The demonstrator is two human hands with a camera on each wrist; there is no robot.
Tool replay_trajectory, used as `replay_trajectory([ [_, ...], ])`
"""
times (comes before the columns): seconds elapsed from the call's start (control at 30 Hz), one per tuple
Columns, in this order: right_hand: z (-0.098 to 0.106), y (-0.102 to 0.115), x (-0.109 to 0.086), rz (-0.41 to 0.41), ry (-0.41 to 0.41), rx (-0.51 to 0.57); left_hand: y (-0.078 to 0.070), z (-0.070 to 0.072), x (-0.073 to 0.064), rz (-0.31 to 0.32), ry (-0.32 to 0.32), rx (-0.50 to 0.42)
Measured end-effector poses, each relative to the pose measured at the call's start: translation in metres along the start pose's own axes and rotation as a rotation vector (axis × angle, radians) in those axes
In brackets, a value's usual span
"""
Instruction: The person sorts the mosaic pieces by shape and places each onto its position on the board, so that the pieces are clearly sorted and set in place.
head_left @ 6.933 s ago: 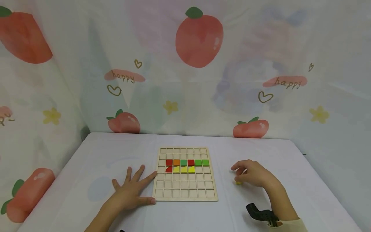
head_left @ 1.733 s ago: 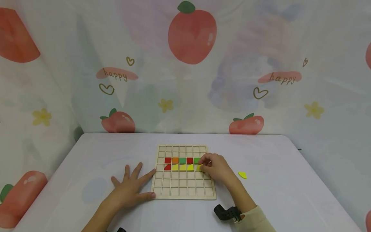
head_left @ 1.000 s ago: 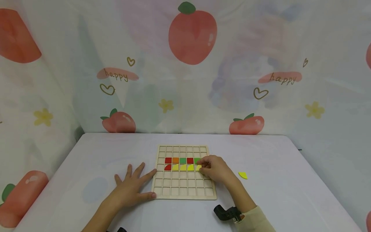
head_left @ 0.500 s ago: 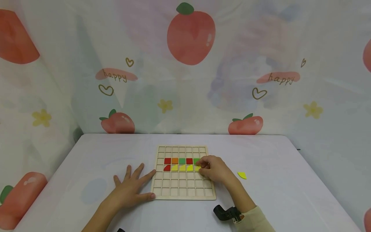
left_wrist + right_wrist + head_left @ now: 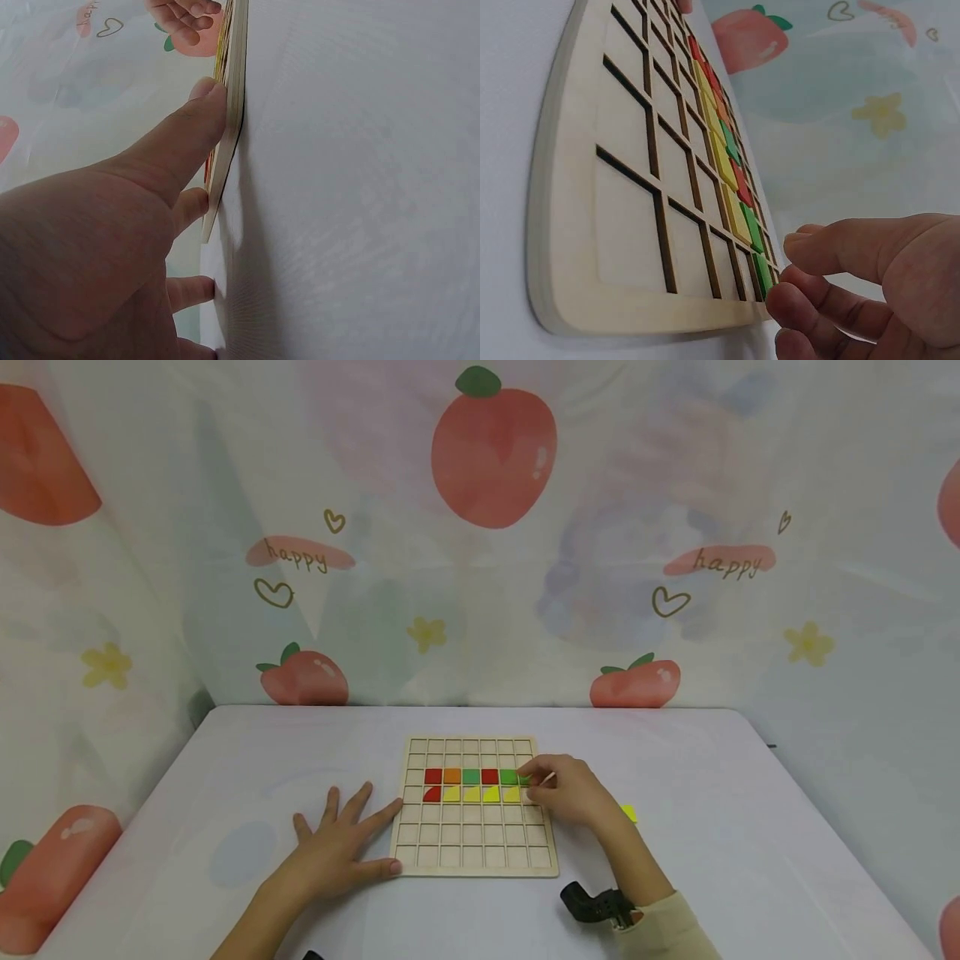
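A pale wooden grid board [image 5: 472,857] lies flat on the white table. One of its rows holds red, orange and green square tiles. In the row below sit a red tile [image 5: 432,794] with a rounded corner and several yellow tiles [image 5: 491,794], the rightmost yellow tile [image 5: 511,794] among them. My left hand [image 5: 337,852] is spread on the table, its thumb and index fingertip touching the board's left edge. Over the board's right edge hovers my right hand [image 5: 566,789]. In the right wrist view nothing shows between its loosely bent fingers, close to the green end tile [image 5: 762,275].
A loose yellow quarter-circle tile [image 5: 628,813] lies on the table [image 5: 720,835] right of the board, partly hidden by my right forearm. A black wrist camera [image 5: 596,903] sits below that wrist. Behind the table hangs a fruit-patterned cloth [image 5: 480,610].
My right hand carried a yellow tile from the table into the lower row, let go of it and drew slightly right. My left hand has stayed by the board's edge.
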State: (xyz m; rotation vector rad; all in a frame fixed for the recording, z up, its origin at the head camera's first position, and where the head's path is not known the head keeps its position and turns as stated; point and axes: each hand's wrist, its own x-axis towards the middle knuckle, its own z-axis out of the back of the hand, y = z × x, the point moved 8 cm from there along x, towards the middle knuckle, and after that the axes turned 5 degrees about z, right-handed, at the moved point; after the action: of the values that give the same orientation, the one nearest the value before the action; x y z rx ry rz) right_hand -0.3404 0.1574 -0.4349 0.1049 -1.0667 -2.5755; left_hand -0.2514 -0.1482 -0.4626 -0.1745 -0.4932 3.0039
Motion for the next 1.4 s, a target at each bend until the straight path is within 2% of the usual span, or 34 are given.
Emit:
replay_trajectory([
  [0.37, 0.025, -0.006, -0.004, -0.011, -0.023, -0.009, -0.002, 0.003, -0.003, -0.007, 0.007, -0.014],
  [0.5, 0.032, -0.012, -0.006, -0.046, -0.03, 0.002, -0.001, 0.001, -0.002, -0.007, 0.006, -0.006],
  [0.7, 0.04, -0.017, -0.008, -0.059, -0.043, 0.003, 0.0, -0.002, -0.002, -0.005, 0.011, -0.001],
  [0.97, 0.052, -0.02, -0.011, -0.058, -0.054, 0.004, -0.004, 0.004, -0.004, -0.002, -0.002, 0.015],
  [1.4, 0.065, -0.031, -0.015, -0.071, -0.065, -0.003, -0.003, 0.003, -0.002, 0.005, 0.002, 0.013],
])
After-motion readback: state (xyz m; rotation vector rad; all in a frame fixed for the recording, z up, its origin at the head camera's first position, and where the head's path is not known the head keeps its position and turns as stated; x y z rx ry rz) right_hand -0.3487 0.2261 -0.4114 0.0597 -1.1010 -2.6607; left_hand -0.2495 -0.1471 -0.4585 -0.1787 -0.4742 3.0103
